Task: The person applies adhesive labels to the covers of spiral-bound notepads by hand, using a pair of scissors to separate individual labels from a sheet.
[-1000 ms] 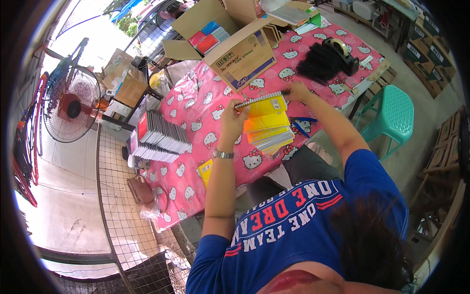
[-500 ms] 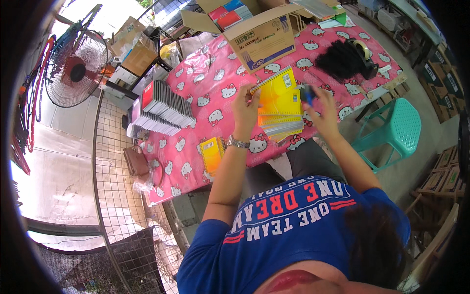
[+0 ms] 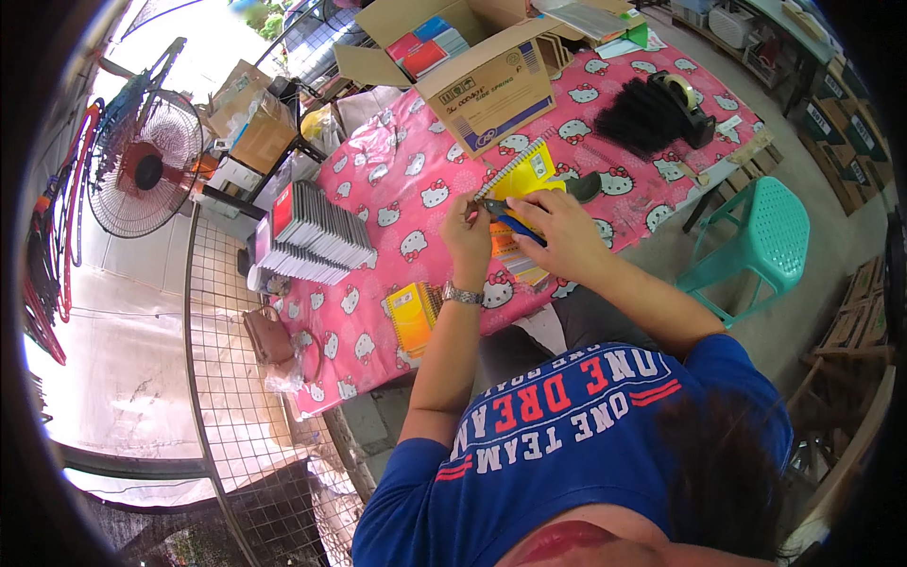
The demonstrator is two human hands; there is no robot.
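A yellow spiral notebook (image 3: pixel 529 172) lies tilted at the table's near side, above a small pile of notebooks (image 3: pixel 521 266) partly covered by my hands. My left hand (image 3: pixel 469 231), with a watch at the wrist, pinches the notebook at the near end of its wire spiral. Blue-handled pliers (image 3: pixel 515 225) are gripped in my right hand (image 3: pixel 574 234), their dark jaws at that spiral end beside my left fingertips. Just beyond my right hand is a dark oval object (image 3: pixel 586 187) that I cannot make out. More yellow notebooks (image 3: pixel 412 317) lie left of my left forearm.
Tall stacks of spiral notebooks (image 3: pixel 316 231) stand on the left of the pink tablecloth (image 3: pixel 416 203). An open carton (image 3: pixel 496 99) holds more notebooks at the back. Black spirals (image 3: pixel 638 118) and a tape dispenser (image 3: pixel 694 113) lie far right, near a green stool (image 3: pixel 770 231).
My right hand has brought the pliers left, from beside the notebook to its spiral end. My left hand has shifted slightly down and left. The view has turned a little.
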